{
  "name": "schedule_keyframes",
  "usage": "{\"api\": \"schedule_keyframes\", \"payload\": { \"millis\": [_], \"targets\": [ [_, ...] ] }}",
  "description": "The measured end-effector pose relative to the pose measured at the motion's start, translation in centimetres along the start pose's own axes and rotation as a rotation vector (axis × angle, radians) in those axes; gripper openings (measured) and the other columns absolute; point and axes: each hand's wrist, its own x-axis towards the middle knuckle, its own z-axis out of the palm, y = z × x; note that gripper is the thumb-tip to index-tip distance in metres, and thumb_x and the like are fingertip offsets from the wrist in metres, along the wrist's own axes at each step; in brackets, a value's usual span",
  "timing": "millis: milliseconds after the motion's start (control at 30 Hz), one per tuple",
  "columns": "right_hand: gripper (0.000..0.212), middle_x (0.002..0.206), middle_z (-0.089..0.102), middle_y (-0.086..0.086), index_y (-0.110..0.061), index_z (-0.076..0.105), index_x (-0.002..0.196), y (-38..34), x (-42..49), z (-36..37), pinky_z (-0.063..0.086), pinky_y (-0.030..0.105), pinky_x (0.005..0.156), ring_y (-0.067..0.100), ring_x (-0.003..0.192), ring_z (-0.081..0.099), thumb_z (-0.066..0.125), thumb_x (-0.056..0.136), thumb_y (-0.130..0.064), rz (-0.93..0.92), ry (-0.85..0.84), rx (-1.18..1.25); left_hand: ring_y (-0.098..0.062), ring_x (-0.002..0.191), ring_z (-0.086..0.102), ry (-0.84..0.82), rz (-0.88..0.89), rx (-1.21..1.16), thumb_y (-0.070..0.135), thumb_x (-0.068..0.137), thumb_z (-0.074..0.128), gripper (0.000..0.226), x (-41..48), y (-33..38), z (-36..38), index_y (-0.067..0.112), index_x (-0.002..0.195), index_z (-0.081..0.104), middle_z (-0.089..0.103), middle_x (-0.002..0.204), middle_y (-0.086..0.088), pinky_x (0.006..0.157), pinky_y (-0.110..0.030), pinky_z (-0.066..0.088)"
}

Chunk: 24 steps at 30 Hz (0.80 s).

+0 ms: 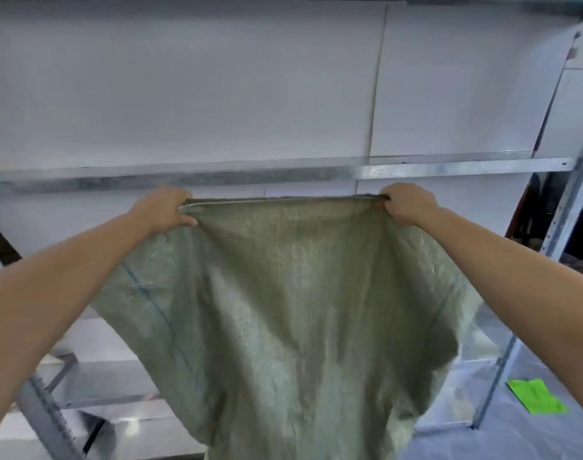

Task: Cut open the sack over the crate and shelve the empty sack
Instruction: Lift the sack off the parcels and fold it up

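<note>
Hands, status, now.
Left hand: grips the sack at its top left corner.
Right hand: grips the sack's top right corner.

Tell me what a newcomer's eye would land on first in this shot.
First the big green woven sack, hanging limp in the middle of the view. The left hand and right hand each grip a top corner, holding it spread just below a metal shelf rail. After that, a bright green sheet lying on the floor at lower right.
</note>
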Motion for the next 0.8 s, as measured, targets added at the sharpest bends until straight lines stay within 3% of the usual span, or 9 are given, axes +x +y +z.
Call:
{"api": "schedule_keyframes", "payload": {
  "millis": [67, 167, 267, 300, 433, 467, 567, 800],
  "targets": [
    [0.032, 0.116, 0.060, 0.013, -0.017, 0.060, 0.112, -1.3, 0.9, -2.4, 0.037, 0.032, 0.076, 0.032, 0.107, 0.056, 0.033, 0.094, -0.016, 0.017, 0.138, 0.015, -0.036, 0.108, 0.054, 0.141, -0.037, -0.011, 0.029, 0.079, 0.069, 0.044, 0.9, -0.7, -3.2, 0.003, 0.113, 0.059, 0.062, 0.113, -0.022, 0.089, -0.042, 0.044],
    [0.030, 0.111, 0.061, 0.016, -0.014, 0.061, 0.106, -2.6, 1.9, -5.4, 0.037, 0.031, 0.074, 0.034, 0.101, 0.058, 0.033, 0.095, -0.017, 0.003, 0.335, 0.070, -0.036, 0.104, 0.056, 0.289, -0.090, 0.074, 0.033, 0.080, 0.068, 0.039, 1.1, -0.9, -5.9, 0.006, 0.107, 0.059, 0.063, 0.106, -0.020, 0.082, -0.041, 0.045],
    [0.028, 0.116, 0.059, 0.014, -0.015, 0.061, 0.106, -3.5, 2.0, -5.6, 0.038, 0.032, 0.079, 0.033, 0.106, 0.056, 0.037, 0.095, -0.022, -0.037, 0.175, -0.017, -0.033, 0.110, 0.054, 0.015, 0.008, 0.233, 0.029, 0.079, 0.069, 0.043, 0.5, -0.4, -6.0, 0.006, 0.114, 0.058, 0.061, 0.115, -0.019, 0.086, -0.037, 0.043],
    [0.028, 0.119, 0.058, 0.014, -0.015, 0.061, 0.109, -3.5, 2.2, -6.2, 0.039, 0.034, 0.084, 0.033, 0.109, 0.055, 0.038, 0.095, -0.024, -0.046, 0.139, -0.016, -0.034, 0.111, 0.054, 0.005, 0.041, 0.231, 0.026, 0.078, 0.071, 0.046, 0.7, -0.8, -7.0, 0.002, 0.115, 0.058, 0.061, 0.117, -0.021, 0.088, -0.037, 0.043],
    [0.029, 0.117, 0.060, 0.016, -0.015, 0.063, 0.106, -3.1, 4.1, -11.9, 0.043, 0.037, 0.087, 0.035, 0.108, 0.055, 0.039, 0.094, -0.024, -0.044, 0.427, 0.115, -0.042, 0.104, 0.057, 0.300, 0.030, 0.107, 0.023, 0.072, 0.076, 0.046, 2.5, -1.6, -13.0, -0.007, 0.104, 0.060, 0.062, 0.108, -0.031, 0.089, -0.043, 0.044],
    [0.029, 0.118, 0.060, 0.017, -0.014, 0.063, 0.107, -3.3, 4.2, -12.2, 0.043, 0.038, 0.088, 0.035, 0.108, 0.055, 0.040, 0.094, -0.024, -0.051, 0.398, 0.090, -0.041, 0.108, 0.056, 0.240, 0.026, 0.158, 0.025, 0.072, 0.076, 0.052, 2.5, -1.0, -12.9, -0.006, 0.110, 0.059, 0.061, 0.114, -0.030, 0.092, -0.042, 0.042],
    [0.029, 0.118, 0.059, 0.017, -0.011, 0.062, 0.110, -3.7, 3.2, -8.6, 0.043, 0.039, 0.090, 0.034, 0.110, 0.054, 0.047, 0.093, -0.028, -0.069, 0.064, -0.012, -0.034, 0.118, 0.051, -0.065, 0.032, 0.231, 0.028, 0.074, 0.074, 0.061, 1.5, -0.2, -8.0, -0.002, 0.123, 0.052, 0.055, 0.127, -0.022, 0.095, -0.034, 0.038],
    [0.039, 0.113, 0.059, 0.026, 0.007, 0.060, 0.105, -3.8, 2.6, -6.8, 0.036, 0.032, 0.075, 0.034, 0.098, 0.055, 0.048, 0.093, -0.028, 0.053, -0.003, 0.157, -0.034, 0.103, 0.054, 0.031, -0.035, -0.057, 0.033, 0.078, 0.070, 0.047, 0.1, -1.2, -7.1, -0.002, 0.106, 0.058, 0.061, 0.112, -0.022, 0.084, -0.034, 0.040]
  ]
}}
